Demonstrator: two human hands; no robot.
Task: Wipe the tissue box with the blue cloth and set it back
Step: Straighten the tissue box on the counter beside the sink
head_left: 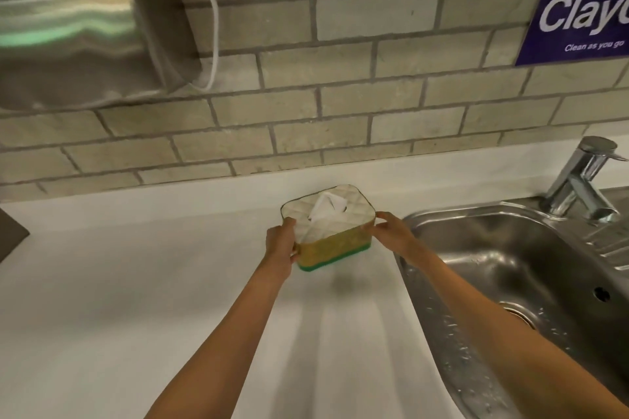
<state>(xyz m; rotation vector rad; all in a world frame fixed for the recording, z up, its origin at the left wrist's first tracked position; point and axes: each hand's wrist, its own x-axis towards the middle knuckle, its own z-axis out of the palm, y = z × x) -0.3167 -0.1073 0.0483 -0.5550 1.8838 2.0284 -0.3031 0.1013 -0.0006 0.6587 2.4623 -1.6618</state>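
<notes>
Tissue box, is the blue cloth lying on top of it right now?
No, the tissue box has only a white tissue sticking out of its top, with the left hand and right hand gripping its ends.

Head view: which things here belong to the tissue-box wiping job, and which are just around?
Job: tissue box, held by left hand and right hand. No blue cloth visible.
Around: sink, tap, wall poster, steel dispenser, counter.
</notes>
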